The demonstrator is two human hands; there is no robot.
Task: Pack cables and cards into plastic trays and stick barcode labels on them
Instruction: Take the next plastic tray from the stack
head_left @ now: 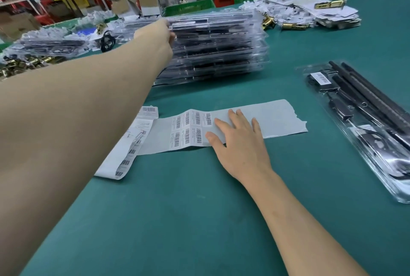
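Two hands at work over a green surface (pixel 199 209). Left hand (pixel 158 36) reaches far forward to the left end of a tall stack of clear plastic trays (pixel 217 49). The trays lie flat, one on another, with dark contents showing through. The left fingers (pixel 172 37) meet the upper trays at that end. The view is blurred there and the back of the hand hides most of them, so grip or mere touch cannot be told.

Right hand (pixel 238 142) lies palm down on a long label sheet (pixel 266 118) spread across the middle of the surface, just in front of the stack. Its fingers (pixel 235 118) are straight and spread, pressing flat and holding nothing. Barcode labels (pixel 188 127) sit in two rows on the sheet's left part, right beside the fingertips. The part to the right of the hand is bare backing with a torn end.

A second strip of labels (pixel 126 151) runs out from under the sheet's left end toward the near left.

One packed tray (pixel 366 125) lies well apart to the right, angled, holding black cables and long black parts. A barcode sticker (pixel 321 77) sits on its far end.

Far right, a heap of white cards (pixel 310 9) with gold connectors (pixel 295 25) at its edge. Far left, a lower stack of trays (pixel 51 43).
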